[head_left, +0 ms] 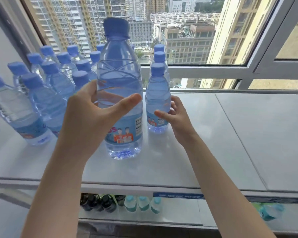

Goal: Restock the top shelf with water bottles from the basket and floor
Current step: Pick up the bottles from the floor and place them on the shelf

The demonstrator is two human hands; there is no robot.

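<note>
A blue-capped water bottle [120, 83] stands close in front of me on the white top shelf [213, 143]. My left hand [91, 117] grips its middle, thumb across the front. Just to the right, a second bottle [157, 93] stands at the front of a short row of three. My right hand [175, 117] curls round its lower part at the label. Several more blue-capped bottles [50, 86] stand packed on the shelf's left side.
A window frame [205, 70] runs right behind the shelf, with tall buildings outside. The shelf's right half shows bare white surface. On the lower shelf stand dark bottles [100, 202] and teal-capped bottles [143, 203]; another teal item [268, 212] lies at the right.
</note>
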